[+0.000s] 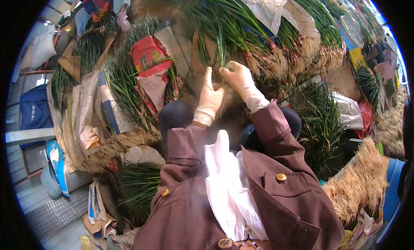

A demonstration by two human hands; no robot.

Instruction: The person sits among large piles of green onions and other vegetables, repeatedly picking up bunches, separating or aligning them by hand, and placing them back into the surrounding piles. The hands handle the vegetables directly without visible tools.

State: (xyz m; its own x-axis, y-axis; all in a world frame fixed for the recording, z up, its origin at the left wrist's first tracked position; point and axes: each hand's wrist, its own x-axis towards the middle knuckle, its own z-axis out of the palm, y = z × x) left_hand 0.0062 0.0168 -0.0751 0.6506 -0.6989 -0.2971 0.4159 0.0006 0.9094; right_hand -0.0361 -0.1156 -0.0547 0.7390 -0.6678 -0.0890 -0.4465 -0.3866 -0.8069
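Both my hands wear thin pale gloves and meet in front of my knees. My right hand (237, 77) pinches a green onion plant (221, 52) near the base of its leaves, which point away from me. My left hand (212, 96) is just beside it, index finger stretched out along the plant; whether its thumb touches the plant or roots is hard to tell. Pale roots hang blurred between my hands. Beyond them, bundled green onions (281, 49) with pinkish bulbs and long tan roots lie in a row.
Loose green leaves (323, 127) are heaped at my right, near a root-covered bundle (359, 182) and a blue container (393, 185). At left lie more onions, a red bag (150, 56) and woven sacks (87, 111). Another person's hands (100, 15) work at the upper left.
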